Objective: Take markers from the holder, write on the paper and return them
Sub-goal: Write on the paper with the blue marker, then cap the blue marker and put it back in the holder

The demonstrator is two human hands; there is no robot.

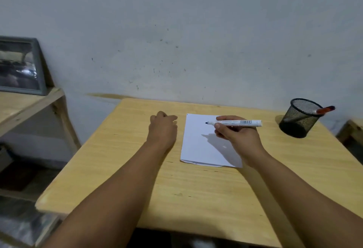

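A white sheet of paper [198, 143] lies on the wooden table [137, 179], blank where it shows. My right hand [235, 136] grips a white marker [238, 123] with a barcode; it is uncapped and its dark tip points left, just above the paper's upper part. My left hand [163, 128] rests on the table left of the paper with fingers curled; whether it holds the cap is hidden. A black mesh holder [298, 119] stands at the far right with a red-capped marker [323, 110] leaning out of it.
A grey wall stands right behind the table. A wooden shelf [29, 106] to the left carries a framed picture [19, 67]. Another wooden edge [351, 130] shows at the far right, past the holder.
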